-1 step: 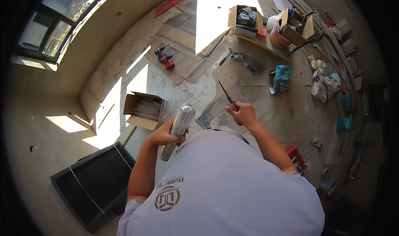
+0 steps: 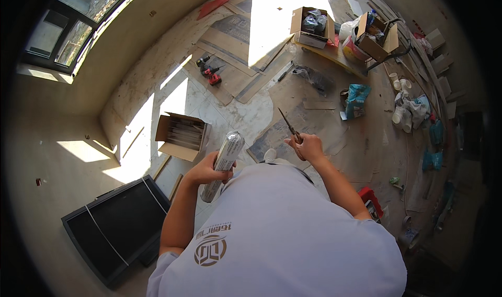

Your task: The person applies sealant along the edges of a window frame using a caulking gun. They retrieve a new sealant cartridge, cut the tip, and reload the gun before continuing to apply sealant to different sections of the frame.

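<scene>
My left hand (image 2: 210,170) is wrapped round a silvery foil sausage pack of sealant (image 2: 230,146), held tilted in front of my shirt. Its crimped end points up and away from me. My right hand (image 2: 309,147) grips what looks like a closed pair of scissors (image 2: 288,123), dark and brownish, with the long pointed blades aimed up and to the left. The fingers partly cover the handles. A gap separates the scissors from the foil pack.
An open carton (image 2: 183,132) of thin strips stands beyond my left hand. A flat black screen (image 2: 116,225) lies at lower left. Cordless drills (image 2: 212,75), a teal bag (image 2: 357,101) and two filled cartons (image 2: 312,27) sit farther off. A red-edged toolbox (image 2: 372,200) is near my right elbow.
My right hand has turned slightly, and the scissors' tip has shifted a little right and down. The left hand keeps its hold on the foil pack. The whole view has moved slightly.
</scene>
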Available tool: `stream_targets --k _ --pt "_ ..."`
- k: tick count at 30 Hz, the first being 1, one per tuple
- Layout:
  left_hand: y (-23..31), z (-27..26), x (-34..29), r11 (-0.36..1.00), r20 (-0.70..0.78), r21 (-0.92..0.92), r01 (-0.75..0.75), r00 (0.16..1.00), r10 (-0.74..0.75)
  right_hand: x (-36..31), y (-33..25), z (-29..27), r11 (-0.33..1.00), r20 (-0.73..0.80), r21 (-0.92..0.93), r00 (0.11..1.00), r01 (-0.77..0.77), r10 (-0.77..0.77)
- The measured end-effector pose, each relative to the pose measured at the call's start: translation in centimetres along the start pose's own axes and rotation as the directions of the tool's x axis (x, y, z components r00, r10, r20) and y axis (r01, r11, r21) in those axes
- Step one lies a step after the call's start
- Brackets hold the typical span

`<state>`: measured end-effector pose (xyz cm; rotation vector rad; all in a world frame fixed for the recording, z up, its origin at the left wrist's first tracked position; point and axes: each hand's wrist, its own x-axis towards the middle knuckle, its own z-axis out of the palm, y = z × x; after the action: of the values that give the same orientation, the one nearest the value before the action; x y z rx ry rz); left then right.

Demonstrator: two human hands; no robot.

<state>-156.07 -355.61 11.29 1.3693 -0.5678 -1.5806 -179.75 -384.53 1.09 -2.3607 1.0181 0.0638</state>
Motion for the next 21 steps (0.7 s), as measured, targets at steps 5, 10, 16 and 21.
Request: stream_targets --k 5,10,16,21 --pt "-5.7 -1.0 -3.1 0.968 -0.346 0.227 0.110 0.938 -0.025 -1.2 8.0 8.2 0.974 0.214 -0.059 0.950 -0.218 0.225" --pt "-10.0 -2.4 -6.8 0.964 -0.529 0.189 0.186 0.847 -0.059 0.2 7.9 13.4 0.989 0.376 -0.108 0.917 -0.100 0.134" --pt "-15.6 -6.8 -9.6 0.959 -0.706 0.200 0.203 0.708 -0.002 7.4 -2.5 17.1 0.966 0.567 -0.126 0.815 0.227 -0.118" --pt "-20.3 -13.4 -11.9 0.961 -0.730 0.113 0.252 0.678 -0.092 13.9 -14.3 24.5 0.779 0.582 -0.165 0.697 0.605 -0.418"
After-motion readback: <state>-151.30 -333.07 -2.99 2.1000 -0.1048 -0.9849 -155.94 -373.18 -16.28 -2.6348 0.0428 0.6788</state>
